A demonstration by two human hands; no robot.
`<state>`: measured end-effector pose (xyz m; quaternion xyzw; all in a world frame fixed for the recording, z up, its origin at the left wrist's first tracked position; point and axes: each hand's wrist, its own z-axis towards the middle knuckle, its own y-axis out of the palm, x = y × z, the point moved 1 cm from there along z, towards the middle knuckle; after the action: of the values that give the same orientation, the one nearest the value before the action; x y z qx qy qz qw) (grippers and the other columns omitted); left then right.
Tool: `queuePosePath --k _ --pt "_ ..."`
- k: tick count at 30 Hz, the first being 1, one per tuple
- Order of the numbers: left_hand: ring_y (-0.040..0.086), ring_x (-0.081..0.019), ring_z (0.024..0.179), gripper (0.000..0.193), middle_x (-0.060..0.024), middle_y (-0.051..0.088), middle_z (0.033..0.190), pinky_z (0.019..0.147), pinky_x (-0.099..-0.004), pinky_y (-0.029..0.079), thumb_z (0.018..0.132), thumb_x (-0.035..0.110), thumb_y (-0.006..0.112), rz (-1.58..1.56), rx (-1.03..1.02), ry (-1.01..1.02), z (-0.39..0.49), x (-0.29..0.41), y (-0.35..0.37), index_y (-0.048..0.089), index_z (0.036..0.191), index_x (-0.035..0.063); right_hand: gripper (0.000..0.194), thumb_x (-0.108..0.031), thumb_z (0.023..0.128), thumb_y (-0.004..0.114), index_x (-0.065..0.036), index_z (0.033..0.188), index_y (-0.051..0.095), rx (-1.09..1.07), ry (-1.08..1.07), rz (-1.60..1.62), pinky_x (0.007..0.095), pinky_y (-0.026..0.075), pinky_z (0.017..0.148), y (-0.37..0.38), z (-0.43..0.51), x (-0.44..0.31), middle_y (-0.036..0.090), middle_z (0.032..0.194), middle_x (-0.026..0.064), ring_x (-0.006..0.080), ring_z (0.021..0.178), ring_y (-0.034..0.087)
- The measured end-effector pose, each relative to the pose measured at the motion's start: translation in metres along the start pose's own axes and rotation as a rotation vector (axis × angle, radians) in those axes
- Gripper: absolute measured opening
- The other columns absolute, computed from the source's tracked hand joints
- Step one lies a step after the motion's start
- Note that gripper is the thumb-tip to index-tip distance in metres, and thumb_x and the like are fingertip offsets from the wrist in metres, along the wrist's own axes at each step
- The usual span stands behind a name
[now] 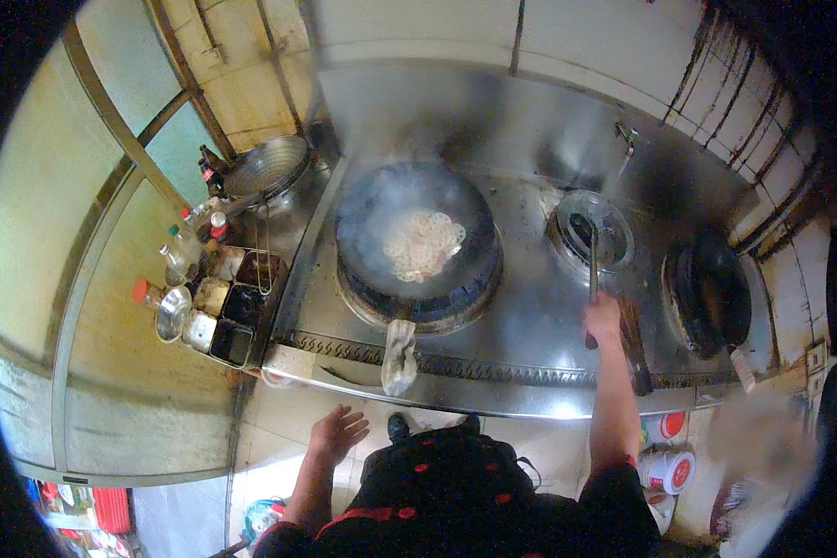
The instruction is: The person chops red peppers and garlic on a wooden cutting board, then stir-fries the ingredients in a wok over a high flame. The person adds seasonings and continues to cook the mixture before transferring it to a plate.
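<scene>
My right hand (pixel 602 319) grips the long handle of a ladle (pixel 593 268), whose dark bowl end rests over a water-filled metal basin (pixel 617 240) set in the range. My left hand (pixel 339 431) hangs free in front of the range edge, fingers apart and holding nothing. Before me a large wok (pixel 363 261) sits on the left burner ring, steaming. Pale, ring-like sliced food (pixel 424 244) with a few reddish bits lies in it. A white cloth (pixel 399 359) is wrapped about the wok's handle, which points toward me.
At left stand seasoning containers (pixel 231 342), several bottles (pixel 176 261) and a perforated strainer (pixel 268 167). A second wok (pixel 711 300) sits on the right burner. A bamboo wok brush (pixel 633 342) lies beside my right hand. A water tap (pixel 626 136) projects from the back wall. Buckets (pixel 666 471) stand below right.
</scene>
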<state>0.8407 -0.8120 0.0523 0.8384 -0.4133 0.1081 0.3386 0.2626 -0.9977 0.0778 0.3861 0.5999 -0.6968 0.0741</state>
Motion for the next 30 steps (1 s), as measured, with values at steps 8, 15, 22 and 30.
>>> queuePosePath --k 8,15,22,30 --pt "0.049 -0.0372 0.112 0.055 -0.0232 0.045 0.128 0.096 -0.0502 0.041 0.096 0.039 0.041 0.022 -0.228 0.000 -0.004 0.007 0.052 0.034 0.132 -0.0023 0.056 -0.002 0.084 0.054 -0.006 0.137 0.037 -0.297 0.217 0.957 0.0283 0.041 0.040 -0.009 -0.107 -0.155 0.057 0.067 0.0068 0.0147 0.049 0.051" --pt "0.060 -0.0245 0.074 0.037 -0.0130 0.061 0.088 0.072 -0.0399 0.052 0.094 0.034 0.039 0.169 -0.644 -0.015 0.041 0.053 0.158 0.053 0.106 0.0011 0.045 -0.006 0.084 0.055 -0.003 0.128 0.046 -0.678 0.190 0.819 0.0284 0.041 0.042 0.089 -0.128 -0.202 0.053 0.062 0.0039 0.0135 0.048 0.051" --pt "0.055 -0.0205 0.055 0.014 -0.0083 0.054 0.063 0.054 -0.0359 0.050 0.085 0.015 0.054 0.003 -0.369 -0.206 0.082 0.045 0.169 0.052 0.078 0.0031 0.057 -0.008 0.083 0.056 -0.010 0.138 0.039 -0.781 0.021 0.369 0.0275 0.044 0.049 0.000 -0.202 -0.219 0.054 0.069 0.0050 0.0144 0.055 0.052" --pt "0.057 -0.0190 0.056 0.014 -0.0078 0.058 0.068 0.052 -0.0325 0.049 0.083 0.013 0.059 0.077 -0.284 -0.180 0.039 0.029 0.164 0.054 0.089 0.0013 0.053 -0.014 0.085 0.051 -0.012 0.136 0.037 -0.634 -0.469 -0.316 0.0486 0.048 0.074 -0.012 -0.193 -0.205 0.060 0.092 0.0260 0.0435 0.081 0.059"
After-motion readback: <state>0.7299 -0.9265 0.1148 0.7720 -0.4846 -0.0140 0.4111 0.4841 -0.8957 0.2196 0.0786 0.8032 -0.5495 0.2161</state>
